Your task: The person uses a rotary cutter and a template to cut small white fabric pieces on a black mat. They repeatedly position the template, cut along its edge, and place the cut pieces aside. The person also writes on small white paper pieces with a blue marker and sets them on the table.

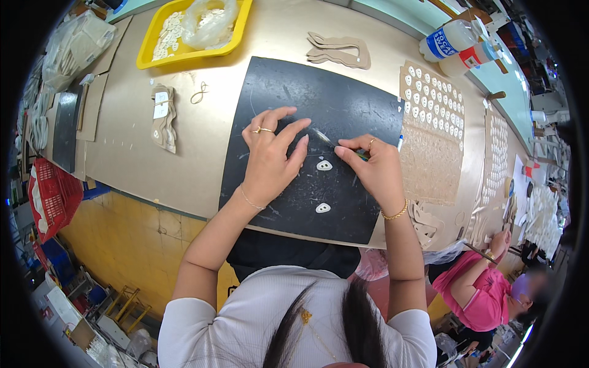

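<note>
The right hand (375, 164) pinches in its fingers a slim, pale-tipped tool (323, 137), possibly a brush, over the black rectangular mat (307, 83) on the tan tabletop (129, 122). The left hand (269, 157), fingers spread, is near two small white rounded-triangular pieces (324, 168) lying on the mat.

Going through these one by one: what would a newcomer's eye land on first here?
Probably the bright yellow tray at the picture's upper left, holding many small white pieces. Next, the large black mat in the middle, where two white holed pieces lie and the right hand pinches a slim tool. Right of the mat, a brown board carries rows of similar pieces across its upper part.
</note>
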Motion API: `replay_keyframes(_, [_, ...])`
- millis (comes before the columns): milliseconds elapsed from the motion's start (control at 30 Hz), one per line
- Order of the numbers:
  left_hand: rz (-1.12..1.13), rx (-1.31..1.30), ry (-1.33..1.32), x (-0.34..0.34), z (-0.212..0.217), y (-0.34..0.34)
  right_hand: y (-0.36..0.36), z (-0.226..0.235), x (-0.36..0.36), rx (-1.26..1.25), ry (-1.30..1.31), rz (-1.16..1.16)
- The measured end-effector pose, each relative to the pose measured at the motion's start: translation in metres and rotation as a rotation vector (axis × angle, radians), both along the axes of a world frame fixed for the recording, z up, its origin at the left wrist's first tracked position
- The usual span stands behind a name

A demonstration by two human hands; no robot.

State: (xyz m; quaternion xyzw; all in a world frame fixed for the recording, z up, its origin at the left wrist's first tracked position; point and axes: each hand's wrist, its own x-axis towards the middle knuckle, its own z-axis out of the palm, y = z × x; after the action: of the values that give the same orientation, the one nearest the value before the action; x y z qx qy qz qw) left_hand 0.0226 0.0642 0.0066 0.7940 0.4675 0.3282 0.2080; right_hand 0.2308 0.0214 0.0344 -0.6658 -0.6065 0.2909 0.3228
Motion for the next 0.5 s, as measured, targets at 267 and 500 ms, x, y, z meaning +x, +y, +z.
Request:
replay_keyframes(267, [-0.164, 0.015, 0.052, 0.004, 0.008, 0.001, -0.001, 0.007, 0.017, -0.503, 0.628, -0.115])
replay_keyframes(500, [-0.142, -0.056, 0.017, 0.005, 0.019, -0.004, -0.005, 0.006, 0.021, -0.504, 0.790, -0.159])
